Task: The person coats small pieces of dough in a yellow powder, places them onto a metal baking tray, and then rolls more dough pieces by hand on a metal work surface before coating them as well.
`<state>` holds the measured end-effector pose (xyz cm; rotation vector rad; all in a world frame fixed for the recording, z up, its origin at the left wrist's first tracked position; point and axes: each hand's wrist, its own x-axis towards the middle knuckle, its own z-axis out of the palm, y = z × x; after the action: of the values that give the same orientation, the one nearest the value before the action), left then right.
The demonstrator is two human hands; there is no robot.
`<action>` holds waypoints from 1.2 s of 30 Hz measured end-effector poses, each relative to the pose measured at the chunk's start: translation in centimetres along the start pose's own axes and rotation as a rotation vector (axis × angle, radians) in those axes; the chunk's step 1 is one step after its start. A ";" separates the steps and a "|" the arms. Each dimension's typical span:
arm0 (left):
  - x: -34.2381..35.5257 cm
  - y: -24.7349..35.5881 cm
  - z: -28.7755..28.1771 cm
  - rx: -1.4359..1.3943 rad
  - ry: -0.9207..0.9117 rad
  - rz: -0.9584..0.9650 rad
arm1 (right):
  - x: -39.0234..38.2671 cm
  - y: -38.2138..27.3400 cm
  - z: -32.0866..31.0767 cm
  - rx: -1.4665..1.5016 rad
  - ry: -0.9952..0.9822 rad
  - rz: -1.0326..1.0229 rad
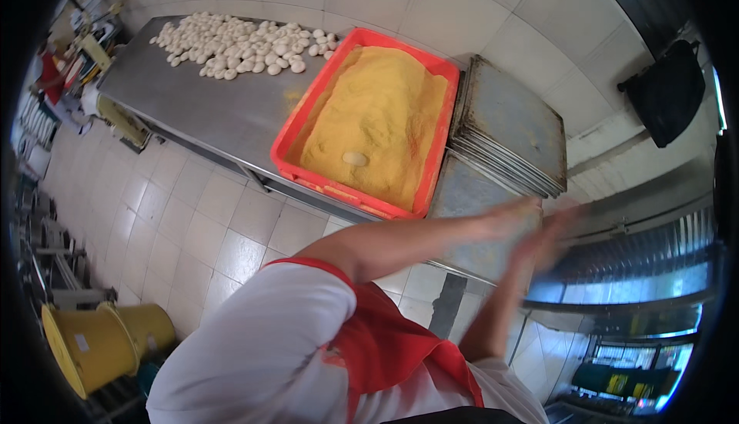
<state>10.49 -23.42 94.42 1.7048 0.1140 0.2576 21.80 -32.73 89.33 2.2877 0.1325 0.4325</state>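
Both my arms reach to the right over a flat metal tray (469, 193) at the table's right end. My left hand (508, 217) and my right hand (548, 237) are close together there, smeared by motion. Whether their fingers grip anything cannot be made out. To their left stands a red plastic crate (285, 143) heaped with yellow crumb-like meal (377, 93). One pale dough ball (355, 159) lies on the meal near the crate's front. Many more pale dough balls (239, 45) are spread at the back left of the steel table (204, 97).
A stack of worn metal trays (516, 120) stands right of the crate, against the tiled wall. A black bag (668, 93) hangs at the right. Yellow bins (92, 347) stand on the floor at lower left. Another person (54, 81) is at the far left.
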 end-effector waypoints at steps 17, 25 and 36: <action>-13.9 1.0 -12.1 -1.097 -0.433 0.001 | -21.6 -2.6 -13.5 -4.153 -0.271 0.036; -22.5 1.0 -25.5 -1.710 -0.631 -0.066 | -36.5 3.0 -8.1 -3.448 -0.015 -0.851; -64.2 -16.6 -50.2 0.195 0.496 -0.676 | -73.5 -14.3 3.7 -2.964 1.964 -1.819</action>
<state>-62.33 13.20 77.92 1.6597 1.0875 0.1562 -45.15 -42.24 57.01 3.5377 -1.9851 -0.9850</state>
